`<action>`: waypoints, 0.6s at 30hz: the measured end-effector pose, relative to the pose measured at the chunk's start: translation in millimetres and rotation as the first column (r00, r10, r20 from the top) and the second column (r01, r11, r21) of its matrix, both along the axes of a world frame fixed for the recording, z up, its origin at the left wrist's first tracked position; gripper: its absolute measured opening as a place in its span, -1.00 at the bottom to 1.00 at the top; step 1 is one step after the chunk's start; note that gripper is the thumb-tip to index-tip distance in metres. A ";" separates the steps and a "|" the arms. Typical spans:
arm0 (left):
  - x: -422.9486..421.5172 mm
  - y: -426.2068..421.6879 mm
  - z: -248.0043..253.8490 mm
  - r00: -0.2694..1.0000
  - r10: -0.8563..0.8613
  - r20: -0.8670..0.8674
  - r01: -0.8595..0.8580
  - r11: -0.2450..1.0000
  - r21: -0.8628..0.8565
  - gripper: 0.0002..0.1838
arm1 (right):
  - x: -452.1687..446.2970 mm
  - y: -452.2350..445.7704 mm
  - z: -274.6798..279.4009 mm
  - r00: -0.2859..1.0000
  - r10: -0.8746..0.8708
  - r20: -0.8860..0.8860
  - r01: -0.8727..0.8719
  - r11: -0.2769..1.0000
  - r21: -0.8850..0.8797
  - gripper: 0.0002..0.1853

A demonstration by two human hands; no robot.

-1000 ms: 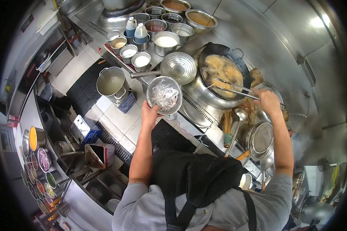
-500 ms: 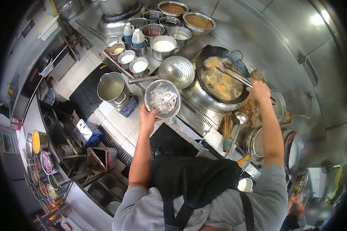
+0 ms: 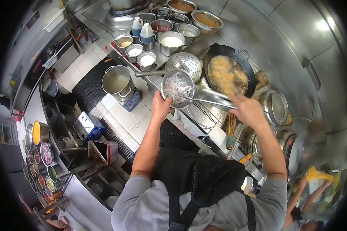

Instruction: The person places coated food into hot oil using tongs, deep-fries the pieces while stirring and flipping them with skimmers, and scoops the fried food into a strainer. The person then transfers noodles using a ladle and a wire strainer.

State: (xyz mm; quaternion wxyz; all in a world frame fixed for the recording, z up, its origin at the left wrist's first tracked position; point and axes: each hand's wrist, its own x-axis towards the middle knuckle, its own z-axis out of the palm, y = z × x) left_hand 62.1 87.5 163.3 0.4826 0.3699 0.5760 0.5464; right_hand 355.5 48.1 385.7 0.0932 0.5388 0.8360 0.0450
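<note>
My left hand grips the rim of a metal bowl, tilted a little, with white, flour-dusted strips inside. My right hand is closed around metal tongs, whose tips reach into the bowl at the strips. Whether the tips pinch a strip is hard to make out. Beyond my right hand, a black wok holds bubbling oil with golden pieces frying in it. Right behind the bowl lies a perforated strainer with a long handle.
Several pots of sauces and powders, such as a white-filled pot, crowd the back counter. A large pot stands on a blue box at left. A bamboo brush is below my right hand. Another person's arms show at lower right.
My right hand has drawn the tongs out of the wok and swung them left and down, into the bowl. My left hand still holds the bowl. Another person's arms with something yellow now show at lower right.
</note>
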 end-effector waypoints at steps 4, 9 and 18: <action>1.7 4.6 3.9 1.000 -0.018 0.001 0.018 1.000 0.012 -0.72 | 5.6 -1.2 -1.7 0.997 -0.051 -0.055 0.047 0.997 -0.068 -0.53; 14.9 20.7 -9.6 0.997 -0.056 0.052 0.058 0.997 -0.049 -0.71 | 27.5 -21.2 61.9 0.948 -0.100 -0.303 0.117 0.992 0.038 -0.61; 47.3 42.6 -30.2 0.983 -0.131 0.130 0.140 0.988 -0.063 -0.66 | 72.1 -24.3 121.9 0.859 -0.294 -0.420 0.395 0.901 0.178 -0.59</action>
